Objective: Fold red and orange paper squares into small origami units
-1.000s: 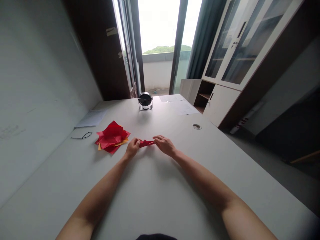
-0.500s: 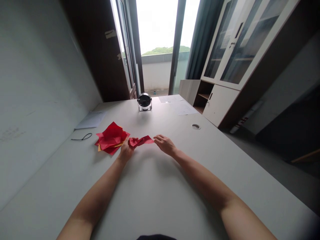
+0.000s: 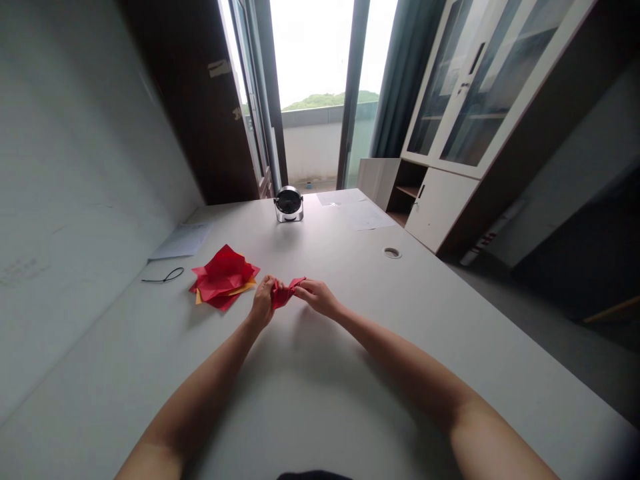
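A crumpled strip of red paper (image 3: 283, 294) is stretched between my two hands, a little above the white table. My left hand (image 3: 263, 299) is closed around its left part. On the other end, the fingers of my right hand (image 3: 316, 295) pinch the paper near its upper right corner. To the left of my left hand lies a loose pile of red and orange paper sheets (image 3: 225, 273), creased and overlapping. The fingertips of both hands are partly hidden by the paper.
A round black and silver device (image 3: 289, 202) stands at the table's far end. A white ring (image 3: 392, 253), like a tape roll, lies to the right. A black looped cord (image 3: 167, 275) and white papers (image 3: 183, 240) are at the left, by the wall. More sheets (image 3: 370, 217) lie at the far right.
My hands have come closer together, bunching the red paper between them. My left hand has shifted right, away from the pile, and my right hand has moved left onto the paper's end.
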The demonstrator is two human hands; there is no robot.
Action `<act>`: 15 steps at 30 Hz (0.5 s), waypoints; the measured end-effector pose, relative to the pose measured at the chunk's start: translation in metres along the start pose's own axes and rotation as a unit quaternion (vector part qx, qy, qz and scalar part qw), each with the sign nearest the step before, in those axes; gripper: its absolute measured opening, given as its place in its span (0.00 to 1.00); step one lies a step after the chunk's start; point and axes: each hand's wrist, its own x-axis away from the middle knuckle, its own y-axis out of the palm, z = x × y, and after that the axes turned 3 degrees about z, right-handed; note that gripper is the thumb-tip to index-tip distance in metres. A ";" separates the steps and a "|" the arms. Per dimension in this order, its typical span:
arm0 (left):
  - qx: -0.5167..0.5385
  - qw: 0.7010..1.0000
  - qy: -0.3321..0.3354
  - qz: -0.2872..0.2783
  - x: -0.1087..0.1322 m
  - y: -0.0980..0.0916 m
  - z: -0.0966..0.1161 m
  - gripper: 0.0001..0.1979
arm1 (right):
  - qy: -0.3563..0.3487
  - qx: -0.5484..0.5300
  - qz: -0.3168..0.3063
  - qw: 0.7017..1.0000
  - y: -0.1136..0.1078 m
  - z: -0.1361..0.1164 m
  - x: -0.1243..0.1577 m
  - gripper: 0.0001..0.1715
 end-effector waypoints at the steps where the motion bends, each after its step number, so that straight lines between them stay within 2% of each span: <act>1: 0.005 1.000 -0.005 -0.009 0.002 0.002 0.001 0.12 | 0.035 -0.035 0.001 0.999 0.002 0.003 0.000 0.19; 3: 0.012 0.999 -0.019 -0.026 0.004 0.003 0.003 0.12 | 0.085 -0.104 0.002 0.991 0.005 0.008 -0.001 0.18; 5: 0.010 0.998 -0.033 -0.043 0.006 0.003 0.004 0.12 | 0.100 -0.145 0.004 0.984 0.006 0.010 -0.002 0.16; 10: -0.011 0.997 -0.034 -0.070 0.008 0.002 0.000 0.12 | 0.092 -0.119 0.057 0.987 0.003 0.008 -0.002 0.10; 15: -0.082 0.993 -0.039 -0.081 0.008 0.003 -0.010 0.13 | 0.076 -0.100 0.073 0.989 0.004 0.004 0.000 0.12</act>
